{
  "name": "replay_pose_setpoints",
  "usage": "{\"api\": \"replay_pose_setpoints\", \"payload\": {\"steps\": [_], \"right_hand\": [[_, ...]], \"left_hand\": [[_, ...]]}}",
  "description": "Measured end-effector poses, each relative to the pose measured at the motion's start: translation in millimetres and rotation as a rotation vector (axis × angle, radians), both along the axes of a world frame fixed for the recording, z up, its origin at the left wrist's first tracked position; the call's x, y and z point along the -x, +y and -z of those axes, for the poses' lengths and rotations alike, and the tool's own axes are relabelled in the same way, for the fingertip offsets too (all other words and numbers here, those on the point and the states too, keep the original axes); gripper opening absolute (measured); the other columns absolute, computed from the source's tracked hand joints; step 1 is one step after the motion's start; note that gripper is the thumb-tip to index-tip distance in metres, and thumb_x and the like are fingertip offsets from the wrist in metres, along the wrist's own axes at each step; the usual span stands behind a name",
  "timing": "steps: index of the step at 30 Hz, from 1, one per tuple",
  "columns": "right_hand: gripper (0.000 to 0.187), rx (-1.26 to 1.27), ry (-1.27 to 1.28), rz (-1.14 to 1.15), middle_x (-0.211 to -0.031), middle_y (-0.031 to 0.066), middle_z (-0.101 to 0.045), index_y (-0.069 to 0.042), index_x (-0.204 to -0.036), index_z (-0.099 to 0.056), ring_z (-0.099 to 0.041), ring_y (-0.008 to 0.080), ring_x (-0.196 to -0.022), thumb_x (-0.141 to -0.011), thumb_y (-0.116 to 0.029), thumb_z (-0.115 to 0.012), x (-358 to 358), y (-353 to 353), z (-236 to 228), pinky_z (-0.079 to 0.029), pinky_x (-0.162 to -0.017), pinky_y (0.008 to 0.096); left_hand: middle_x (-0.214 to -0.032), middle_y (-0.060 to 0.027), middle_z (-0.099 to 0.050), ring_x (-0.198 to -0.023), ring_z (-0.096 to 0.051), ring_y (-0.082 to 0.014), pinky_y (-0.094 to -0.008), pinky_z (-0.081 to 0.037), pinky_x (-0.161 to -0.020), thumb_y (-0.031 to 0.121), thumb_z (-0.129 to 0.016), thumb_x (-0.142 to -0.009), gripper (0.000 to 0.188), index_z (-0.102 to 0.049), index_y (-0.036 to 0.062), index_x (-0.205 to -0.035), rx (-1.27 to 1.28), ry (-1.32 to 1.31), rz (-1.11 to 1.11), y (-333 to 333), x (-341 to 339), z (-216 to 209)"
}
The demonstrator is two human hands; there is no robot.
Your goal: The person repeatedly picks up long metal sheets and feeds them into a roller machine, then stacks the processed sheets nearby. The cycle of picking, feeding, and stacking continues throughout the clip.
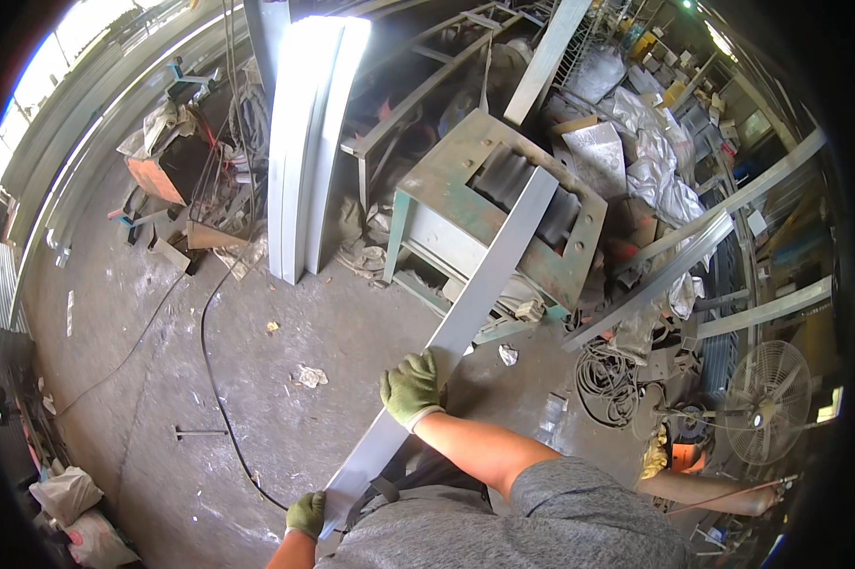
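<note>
A long, flat grey metal bar [465, 313] runs slantwise from my waist up to the machine. My left hand [306, 515], in a green work glove, grips its near end. Further along the bar, my right hand [413, 391], gloved the same way, is closed over its edge. The bar's far end lies over the dark ribbed rollers [503, 178] set into the top of a worn green-and-grey machine [446, 175]. Whether the bar touches the rollers, I cannot tell. My fingertips are partly hidden by the bar.
Bright metal profiles [300, 152] stand beyond the bar, left of the machine. A black cable [209, 360] crosses the concrete floor [143, 398]. At the right are a coiled cable [606, 384], a round fan [769, 403] and leaning metal lengths [664, 275]. White sacks [67, 493] lie lower left.
</note>
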State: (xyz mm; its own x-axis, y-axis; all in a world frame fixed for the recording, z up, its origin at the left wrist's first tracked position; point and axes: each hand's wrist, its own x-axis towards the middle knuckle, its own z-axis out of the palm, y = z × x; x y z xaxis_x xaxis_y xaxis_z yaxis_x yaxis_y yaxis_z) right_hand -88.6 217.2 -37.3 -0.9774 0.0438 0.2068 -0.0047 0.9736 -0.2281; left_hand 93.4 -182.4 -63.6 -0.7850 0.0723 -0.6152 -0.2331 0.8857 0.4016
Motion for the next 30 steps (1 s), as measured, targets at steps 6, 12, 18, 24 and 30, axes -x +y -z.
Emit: {"api": "replay_pose_setpoints", "payload": {"steps": [6, 12, 18, 24, 30], "right_hand": [[0.029, 0.098, -0.099, -0.022, -0.103, 0.0099, -0.078, -0.01, -0.087, -0.078, -0.06, 0.0348, -0.126, -0.103, -0.032, -0.066, -26, -34, -5, -0.03, -0.131, 0.0644], [0.034, 0.204, -0.208, -0.12, -0.111, 0.0095, -0.079, -0.011, -0.091, -0.08, -0.057, 0.0384, -0.139, -0.107, -0.035, -0.064, -60, -74, -16, -0.026, -0.132, 0.0686], [0.03, 0.229, -0.127, -0.195, -0.11, 0.0074, -0.077, -0.011, -0.094, -0.08, -0.056, 0.037, -0.137, -0.106, -0.035, -0.065, -63, -77, -14, -0.026, -0.133, 0.0693], [0.029, 0.091, -0.093, -0.11, -0.106, 0.0084, -0.076, -0.011, -0.087, -0.077, -0.059, 0.0361, -0.133, -0.103, -0.032, -0.065, 9, 22, -6, -0.023, -0.135, 0.0702], [0.033, -0.015, 0.03, -0.08, -0.097, 0.0071, -0.073, -0.011, -0.081, -0.074, -0.061, 0.0343, -0.124, -0.104, -0.033, -0.065, 82, 142, -22, -0.027, -0.133, 0.0661]], "left_hand": [[-0.108, -0.0276, -0.08, -0.109, -0.073, -0.0557, -0.0643, -0.057, -0.094, 0.071, -0.043, -0.113, 0.071, -0.083, 0.0123, -0.112, 0.063, -0.057, -0.014, -41, -29, 0], [-0.114, -0.0249, -0.081, -0.114, -0.074, -0.0549, -0.0658, -0.059, -0.094, 0.079, -0.036, -0.108, 0.077, -0.083, 0.0193, -0.115, 0.128, -0.1, 0.072, -113, -56, 1], [-0.117, -0.0267, -0.08, -0.115, -0.075, -0.0532, -0.0628, -0.059, -0.096, 0.061, -0.042, -0.114, 0.062, -0.083, 0.0138, -0.117, 0.071, -0.09, 0.034, -102, -29, -4], [-0.112, -0.0278, -0.081, -0.114, -0.074, -0.0535, -0.0621, -0.057, -0.097, 0.067, -0.046, -0.113, 0.068, -0.081, 0.0088, -0.115, 0.003, -0.044, 0.012, -4, 32, 1], [-0.116, -0.0264, -0.082, -0.116, -0.076, -0.0493, -0.0565, -0.059, -0.098, 0.071, -0.066, -0.104, 0.068, -0.079, 0.0066, -0.121, -0.042, -0.12, 0.127, 128, 112, -47]]}}
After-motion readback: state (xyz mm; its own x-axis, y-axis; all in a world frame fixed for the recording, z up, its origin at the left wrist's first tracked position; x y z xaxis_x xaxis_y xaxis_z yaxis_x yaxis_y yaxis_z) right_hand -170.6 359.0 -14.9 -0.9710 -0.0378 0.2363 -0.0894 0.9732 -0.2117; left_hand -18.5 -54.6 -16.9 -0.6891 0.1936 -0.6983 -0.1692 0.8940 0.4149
